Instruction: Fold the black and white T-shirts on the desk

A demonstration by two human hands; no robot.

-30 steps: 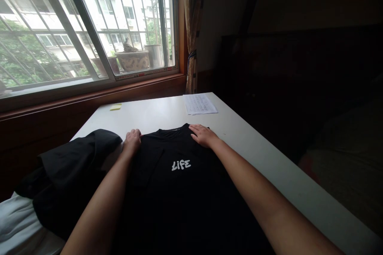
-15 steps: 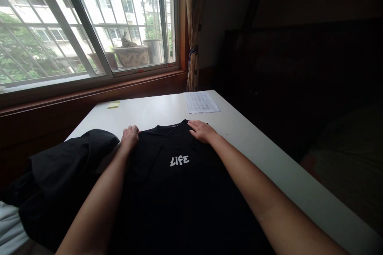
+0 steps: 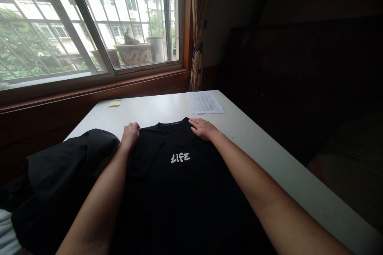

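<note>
A black T-shirt (image 3: 179, 191) with white lettering on its chest lies spread on the white table (image 3: 143, 107), its collar towards the far side. At the shirt's far left shoulder corner, my left hand (image 3: 131, 131) is closed, pinching the cloth edge. My right hand (image 3: 204, 128) rests flat on the opposite shoulder beside the collar, fingers stretched out. One sleeve lies folded in over the front near my left hand. Where the shirt runs under my right forearm, its edge is hidden.
Left of the shirt lies a dark heap of cloth (image 3: 68, 159), with a pale cloth (image 3: 7, 227) below it. A yellow sticky-note pad (image 3: 115, 103) and printed sheets (image 3: 206, 102) lie towards the far edge. Behind the table are a barred window (image 3: 89, 24) and a tied curtain (image 3: 197, 48).
The view has shifted slightly, moving the table and papers a little to the right in the picture. Both hands keep their places on the shirt's shoulders.
</note>
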